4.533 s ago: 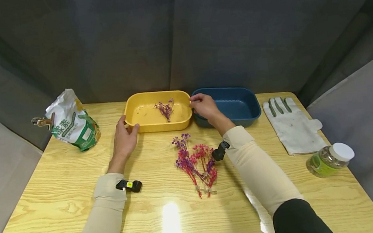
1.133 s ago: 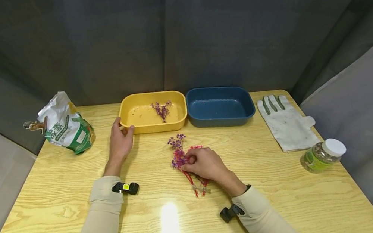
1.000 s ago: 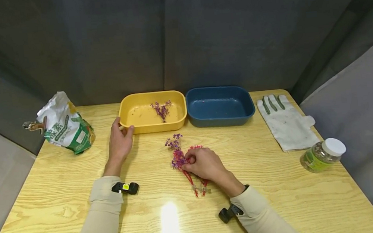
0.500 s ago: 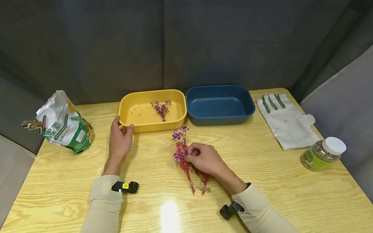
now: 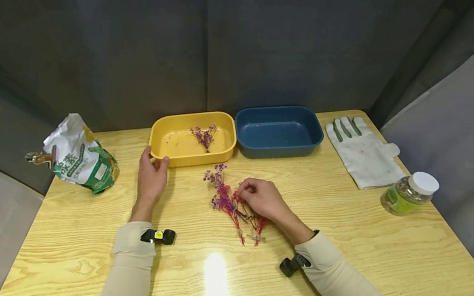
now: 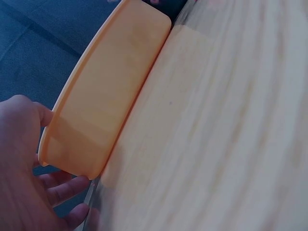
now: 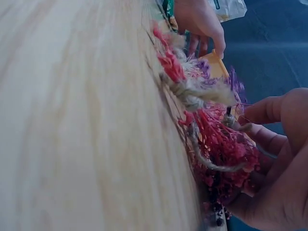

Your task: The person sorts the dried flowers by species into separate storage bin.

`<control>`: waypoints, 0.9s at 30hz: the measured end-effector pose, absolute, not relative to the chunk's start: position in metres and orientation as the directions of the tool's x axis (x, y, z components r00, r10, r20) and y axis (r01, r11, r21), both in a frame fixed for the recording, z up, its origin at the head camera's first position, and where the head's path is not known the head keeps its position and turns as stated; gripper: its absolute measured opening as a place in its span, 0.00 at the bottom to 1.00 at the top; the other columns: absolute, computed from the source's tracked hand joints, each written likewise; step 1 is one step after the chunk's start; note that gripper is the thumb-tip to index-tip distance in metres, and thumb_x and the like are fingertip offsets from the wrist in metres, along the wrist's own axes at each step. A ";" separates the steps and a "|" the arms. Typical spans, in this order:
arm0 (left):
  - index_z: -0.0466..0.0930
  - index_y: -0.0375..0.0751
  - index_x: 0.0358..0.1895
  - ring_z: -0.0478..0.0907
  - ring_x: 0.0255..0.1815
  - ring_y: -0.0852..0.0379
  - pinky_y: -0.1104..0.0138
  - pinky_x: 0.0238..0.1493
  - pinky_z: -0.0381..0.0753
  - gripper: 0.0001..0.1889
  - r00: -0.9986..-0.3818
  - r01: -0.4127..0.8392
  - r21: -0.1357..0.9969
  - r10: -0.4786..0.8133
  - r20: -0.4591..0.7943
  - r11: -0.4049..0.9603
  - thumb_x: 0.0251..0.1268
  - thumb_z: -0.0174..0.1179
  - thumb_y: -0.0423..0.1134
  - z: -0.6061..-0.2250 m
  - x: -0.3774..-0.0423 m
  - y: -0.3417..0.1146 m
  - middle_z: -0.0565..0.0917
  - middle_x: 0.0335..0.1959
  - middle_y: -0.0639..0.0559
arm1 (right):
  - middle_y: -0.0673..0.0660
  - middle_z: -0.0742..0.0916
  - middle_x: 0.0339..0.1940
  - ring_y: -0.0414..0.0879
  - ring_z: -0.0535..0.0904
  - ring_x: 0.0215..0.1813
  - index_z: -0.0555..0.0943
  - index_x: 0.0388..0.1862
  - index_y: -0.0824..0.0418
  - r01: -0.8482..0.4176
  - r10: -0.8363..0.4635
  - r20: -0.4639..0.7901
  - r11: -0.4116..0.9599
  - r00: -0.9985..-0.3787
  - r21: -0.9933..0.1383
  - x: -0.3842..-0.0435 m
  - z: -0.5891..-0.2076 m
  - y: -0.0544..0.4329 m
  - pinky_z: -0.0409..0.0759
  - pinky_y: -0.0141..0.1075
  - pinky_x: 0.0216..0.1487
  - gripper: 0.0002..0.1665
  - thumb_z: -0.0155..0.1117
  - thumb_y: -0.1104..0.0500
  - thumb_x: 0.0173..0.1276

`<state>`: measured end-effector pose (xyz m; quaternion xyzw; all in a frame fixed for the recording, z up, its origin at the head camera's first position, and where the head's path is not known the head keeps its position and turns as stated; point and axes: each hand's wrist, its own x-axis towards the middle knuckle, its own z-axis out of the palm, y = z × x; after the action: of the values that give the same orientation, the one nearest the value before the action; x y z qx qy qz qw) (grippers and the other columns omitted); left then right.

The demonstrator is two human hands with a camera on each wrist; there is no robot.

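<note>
In the head view, my left hand (image 5: 151, 177) grips the front left corner of a yellow tub (image 5: 204, 159). The left wrist view has fingers of that hand at the tub's end wall. A small purple dried flower sprig (image 5: 205, 137) lies inside the tub. On the table, purple and pink dried flowers (image 5: 223, 198) lie in tangled bunches tied with twine near their stem ends. My right hand (image 5: 263, 198) pinches at the pink dried flowers (image 7: 224, 139), fingertips close together in the head view; it partly hides them.
A blue tub (image 5: 281, 152) stands right beside the yellow one. At far left is a white and green bag (image 5: 85, 158) with a metal clip. A work glove (image 5: 366, 159) and a white-lidded jar (image 5: 408, 193) are on the right. A dark curtain (image 5: 125, 58) hangs behind the table.
My right hand has come from between the tubs down to the flowers. Over the last second the purple flower heads shift right, then left, apart from my fingers. The left hand stays at the tub.
</note>
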<state>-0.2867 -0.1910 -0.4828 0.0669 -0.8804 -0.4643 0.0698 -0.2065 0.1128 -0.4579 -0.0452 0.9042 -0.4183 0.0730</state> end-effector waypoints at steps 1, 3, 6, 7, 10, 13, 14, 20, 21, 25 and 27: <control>0.41 0.48 0.78 0.68 0.67 0.43 0.48 0.65 0.67 0.39 -0.981 -0.049 0.828 -0.182 0.064 0.559 0.72 0.45 0.60 -0.482 -0.287 -0.191 0.60 0.73 0.40 | 0.47 0.85 0.25 0.43 0.74 0.23 0.84 0.36 0.49 -0.032 -0.148 -0.082 0.642 -0.986 -0.766 -0.206 -0.457 0.113 0.72 0.36 0.34 0.07 0.59 0.55 0.67; 0.42 0.48 0.78 0.68 0.67 0.42 0.48 0.65 0.67 0.39 -0.981 -0.045 0.827 -0.182 0.071 0.560 0.72 0.45 0.59 -0.481 -0.287 -0.191 0.60 0.73 0.40 | 0.47 0.84 0.23 0.42 0.75 0.22 0.84 0.36 0.49 -0.071 -0.160 -0.042 0.640 -0.986 -0.765 -0.206 -0.457 0.112 0.73 0.36 0.33 0.06 0.60 0.56 0.66; 0.42 0.47 0.78 0.68 0.66 0.43 0.48 0.65 0.67 0.39 -0.980 -0.043 0.827 -0.183 0.073 0.561 0.72 0.46 0.59 -0.480 -0.288 -0.191 0.61 0.72 0.39 | 0.46 0.84 0.24 0.40 0.76 0.22 0.85 0.35 0.50 -0.157 -0.194 0.039 0.646 -0.980 -0.747 -0.206 -0.457 0.110 0.76 0.36 0.35 0.05 0.62 0.57 0.65; 0.43 0.47 0.78 0.68 0.66 0.43 0.48 0.65 0.67 0.39 -0.980 -0.044 0.826 -0.185 0.074 0.562 0.72 0.46 0.59 -0.480 -0.288 -0.191 0.61 0.72 0.39 | 0.45 0.84 0.25 0.39 0.75 0.24 0.86 0.34 0.49 -0.184 -0.205 0.062 0.656 -0.977 -0.732 -0.206 -0.457 0.109 0.76 0.36 0.37 0.05 0.63 0.57 0.65; 0.42 0.47 0.78 0.68 0.67 0.43 0.48 0.66 0.67 0.39 -0.980 -0.047 0.826 -0.186 0.071 0.562 0.72 0.46 0.59 -0.480 -0.288 -0.191 0.61 0.72 0.40 | 0.43 0.83 0.27 0.38 0.74 0.28 0.86 0.31 0.46 -0.236 -0.254 0.079 0.684 -0.964 -0.690 -0.206 -0.459 0.108 0.76 0.35 0.40 0.05 0.65 0.54 0.64; 0.42 0.48 0.78 0.68 0.67 0.43 0.48 0.66 0.67 0.39 -0.980 -0.051 0.825 -0.187 0.068 0.563 0.72 0.46 0.59 -0.481 -0.288 -0.191 0.61 0.72 0.39 | 0.41 0.82 0.26 0.37 0.74 0.29 0.86 0.31 0.44 -0.235 -0.284 0.032 0.719 -0.958 -0.654 -0.206 -0.461 0.108 0.74 0.34 0.39 0.04 0.67 0.47 0.62; 0.42 0.48 0.78 0.68 0.67 0.43 0.48 0.66 0.67 0.39 -0.980 -0.052 0.825 -0.186 0.065 0.562 0.72 0.45 0.59 -0.482 -0.288 -0.191 0.61 0.72 0.40 | 0.41 0.81 0.25 0.37 0.74 0.30 0.86 0.31 0.44 -0.227 -0.286 0.012 0.733 -0.958 -0.642 -0.206 -0.462 0.108 0.73 0.34 0.38 0.06 0.68 0.45 0.61; 0.41 0.48 0.78 0.68 0.67 0.42 0.48 0.65 0.68 0.39 -0.981 -0.052 0.828 -0.184 0.063 0.558 0.72 0.45 0.60 -0.484 -0.287 -0.191 0.60 0.72 0.39 | 0.42 0.79 0.21 0.38 0.72 0.26 0.84 0.29 0.46 -0.244 -0.297 -0.009 0.803 -0.955 -0.544 -0.204 -0.465 0.108 0.70 0.33 0.30 0.13 0.74 0.41 0.53; 0.41 0.48 0.78 0.68 0.67 0.42 0.48 0.65 0.68 0.39 -0.981 -0.050 0.829 -0.184 0.065 0.558 0.72 0.45 0.60 -0.483 -0.286 -0.191 0.60 0.72 0.39 | 0.43 0.78 0.21 0.38 0.72 0.26 0.83 0.28 0.46 -0.255 -0.300 0.002 0.808 -0.954 -0.531 -0.204 -0.466 0.108 0.69 0.33 0.29 0.11 0.74 0.43 0.54; 0.42 0.48 0.78 0.68 0.67 0.42 0.48 0.65 0.68 0.39 -0.980 -0.046 0.828 -0.185 0.070 0.558 0.72 0.45 0.60 -0.483 -0.286 -0.191 0.61 0.72 0.39 | 0.44 0.77 0.20 0.40 0.70 0.25 0.83 0.26 0.46 -0.251 -0.283 0.027 0.796 -0.959 -0.551 -0.205 -0.468 0.108 0.67 0.33 0.30 0.05 0.70 0.49 0.58; 0.42 0.48 0.78 0.68 0.67 0.42 0.48 0.65 0.68 0.39 -0.980 -0.041 0.828 -0.182 0.074 0.559 0.72 0.45 0.60 -0.483 -0.287 -0.191 0.61 0.72 0.39 | 0.45 0.78 0.20 0.41 0.71 0.26 0.83 0.26 0.46 -0.214 -0.255 0.015 0.774 -0.967 -0.597 -0.205 -0.467 0.108 0.68 0.34 0.33 0.06 0.69 0.49 0.60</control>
<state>-0.2869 -0.1905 -0.4831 0.0636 -0.8796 -0.4653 0.0758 -0.2051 0.1084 -0.4673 -0.1246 0.9411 -0.3126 0.0335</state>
